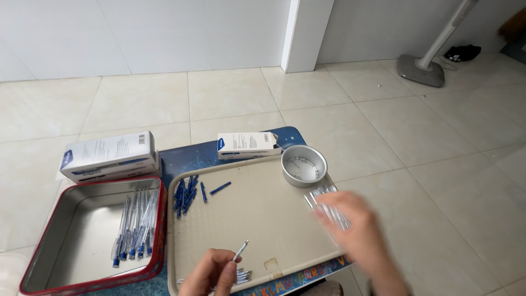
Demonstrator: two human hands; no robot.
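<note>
My left hand (211,274) is at the tray's near edge and pinches a thin pen refill (240,251) with its metal tip pointing up and right. More refills (241,275) lie just beside that hand. My right hand (359,233) is blurred, fingers spread, over a pile of clear pen barrels (323,200) at the right edge of the beige tray (263,219); whether it touches them I cannot tell. Blue pen caps (186,196) lie in a heap at the tray's far left.
A red-rimmed metal tin (71,241) at left holds several assembled blue pens (137,227). A small round metal tin (303,165) stands on the tray's far right corner. Two white-and-blue boxes (109,156) (246,145) lie behind. A fan base (421,69) stands on the tiled floor.
</note>
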